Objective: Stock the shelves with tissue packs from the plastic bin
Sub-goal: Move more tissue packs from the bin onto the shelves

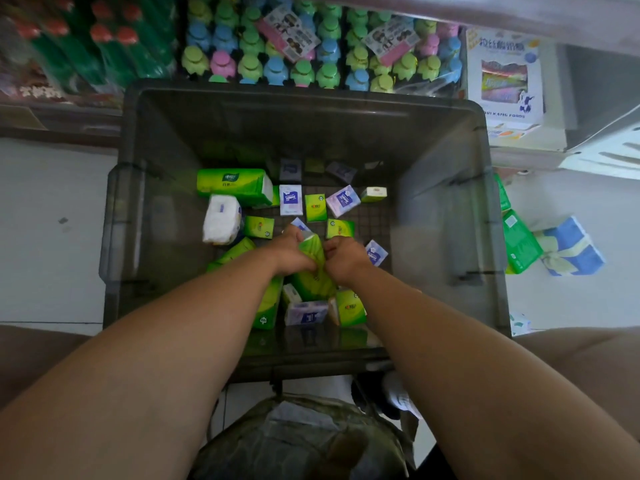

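A dark see-through plastic bin (450, 209) stands on the floor below me. Several tissue packs lie on its bottom: green ones, white-and-purple ones and a large white one (221, 220). Both my hands reach down inside the bin. My left hand (289, 251) and my right hand (344, 259) grip the same long green tissue pack (313, 263) from either side, above the other packs. Another large green pack (232, 184) lies at the back left of the bin floor.
Beyond the bin, shelves (277, 46) hold rows of green, blue and pink bottles and red-capped green bottles. A white carton (504, 77) stands at the right. Green and blue tissue packs (523, 242) lie on the floor right of the bin.
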